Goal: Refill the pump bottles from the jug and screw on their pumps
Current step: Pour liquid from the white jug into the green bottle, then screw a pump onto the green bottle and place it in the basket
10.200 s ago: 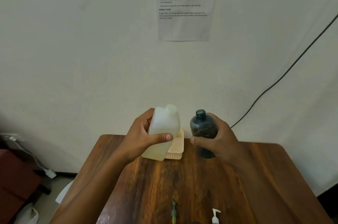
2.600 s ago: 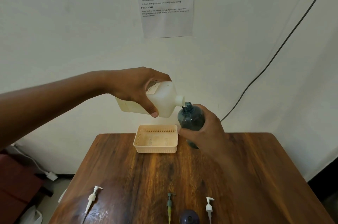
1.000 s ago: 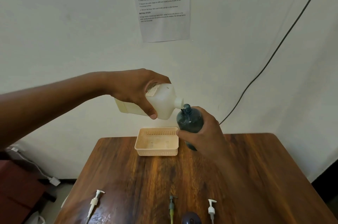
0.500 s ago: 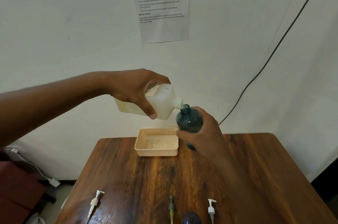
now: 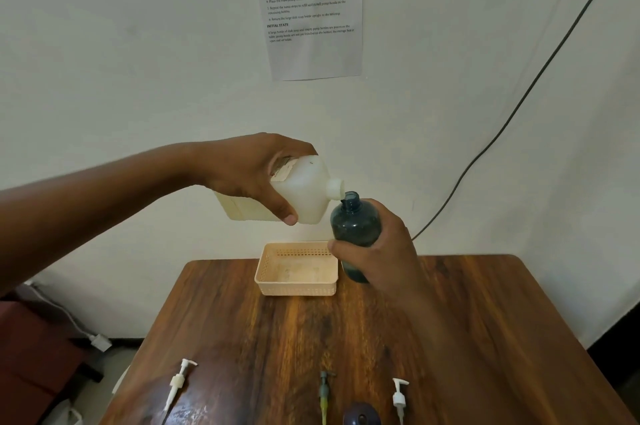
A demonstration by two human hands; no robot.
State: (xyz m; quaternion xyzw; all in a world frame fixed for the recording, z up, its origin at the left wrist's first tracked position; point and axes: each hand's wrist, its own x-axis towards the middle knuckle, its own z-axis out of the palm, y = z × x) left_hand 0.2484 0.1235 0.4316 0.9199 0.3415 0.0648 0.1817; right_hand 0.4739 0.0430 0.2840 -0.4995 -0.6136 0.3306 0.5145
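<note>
Hands both gripping: left hand [image 5: 256, 175] round tipped jug [image 5: 304, 190], right hand [image 5: 377, 254] round bottle [image 5: 355, 223].

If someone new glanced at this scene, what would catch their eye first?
The left hand tips a white jug so its spout meets the mouth of a dark blue bottle, gripped by the right hand above the wooden table. Below sits a peach basket.

Glossy wood table [image 5: 450, 338], translucent plastic jug [image 5: 308, 189]
</note>
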